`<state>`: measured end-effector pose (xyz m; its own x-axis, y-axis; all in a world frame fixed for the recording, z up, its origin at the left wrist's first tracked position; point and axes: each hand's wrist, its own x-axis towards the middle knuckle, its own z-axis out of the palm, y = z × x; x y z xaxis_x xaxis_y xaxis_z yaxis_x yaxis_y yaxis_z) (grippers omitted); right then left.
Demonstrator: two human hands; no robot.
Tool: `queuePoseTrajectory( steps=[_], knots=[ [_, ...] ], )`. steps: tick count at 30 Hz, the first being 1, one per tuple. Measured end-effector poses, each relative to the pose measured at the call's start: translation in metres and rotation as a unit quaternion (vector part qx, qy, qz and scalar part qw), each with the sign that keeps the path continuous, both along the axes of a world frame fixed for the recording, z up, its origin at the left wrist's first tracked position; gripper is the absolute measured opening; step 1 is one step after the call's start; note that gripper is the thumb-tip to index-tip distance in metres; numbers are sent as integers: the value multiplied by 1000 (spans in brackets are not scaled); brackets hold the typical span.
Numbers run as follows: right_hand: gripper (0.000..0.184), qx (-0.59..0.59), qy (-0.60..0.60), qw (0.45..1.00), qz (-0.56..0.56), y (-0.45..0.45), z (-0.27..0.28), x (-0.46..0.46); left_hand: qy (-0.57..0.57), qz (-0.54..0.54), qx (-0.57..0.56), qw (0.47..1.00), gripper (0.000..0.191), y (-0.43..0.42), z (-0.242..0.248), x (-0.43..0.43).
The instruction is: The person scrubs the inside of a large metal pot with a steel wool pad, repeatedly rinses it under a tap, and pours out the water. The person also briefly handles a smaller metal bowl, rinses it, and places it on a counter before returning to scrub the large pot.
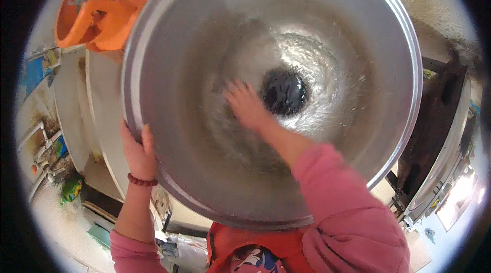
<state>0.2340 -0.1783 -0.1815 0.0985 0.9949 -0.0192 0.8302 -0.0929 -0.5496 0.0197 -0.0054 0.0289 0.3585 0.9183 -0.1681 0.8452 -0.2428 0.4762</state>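
A large round metal basin (165,42) with a rolled rim fills the middle of the view, its lower edge close to the red garment on my torso. Swirling water (238,154) lies in it around a dark round area (285,90) near the centre. My left hand (139,154), with a dark red bead bracelet (142,180) at the wrist, grips the rim at the left, thumb on the inner side. My right hand (245,104) reaches into the basin, fingers spread at the water, left of the dark area. Nothing shows in its fingers, though the fingertips are blurred.
Orange plastic containers (111,23) stand beyond the basin at the upper left. A pale trough or sink (76,108) is at the left, with white pipes (48,150) and a green bottle (71,189) past it. A dark surface (433,115) lies to the right.
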Motion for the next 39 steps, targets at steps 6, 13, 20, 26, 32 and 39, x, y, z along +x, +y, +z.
queuePoseTrajectory(
  steps=[6, 13, 20, 26, 32, 39],
  knots=[
    [58, 77, -416, 888, 180, 70, 55, 278, 79, 5, 3, 997, 60, 7, -17, -18],
    [48, -389, -454, 802, 7, -203, 111, 191, 43, -53, 82, 994, 60, 12, -18, -16],
    [38, -180, 200, 907, -324, -113, 122, -161, 29, -90, 130, 987, 55, 9, -8, -5],
    [44, -207, 265, 922, -191, -131, 212, -173, -3, -66, 46, 997, 56, 15, -13, -2],
    [20, -469, -149, 848, -198, -280, 223, -17, 0, -51, 36, 998, 57, 13, -13, 0],
    [51, -66, -216, 803, -551, -295, 245, 101, -28, -49, -43, 998, 50, 17, 6, 7]
  ],
)
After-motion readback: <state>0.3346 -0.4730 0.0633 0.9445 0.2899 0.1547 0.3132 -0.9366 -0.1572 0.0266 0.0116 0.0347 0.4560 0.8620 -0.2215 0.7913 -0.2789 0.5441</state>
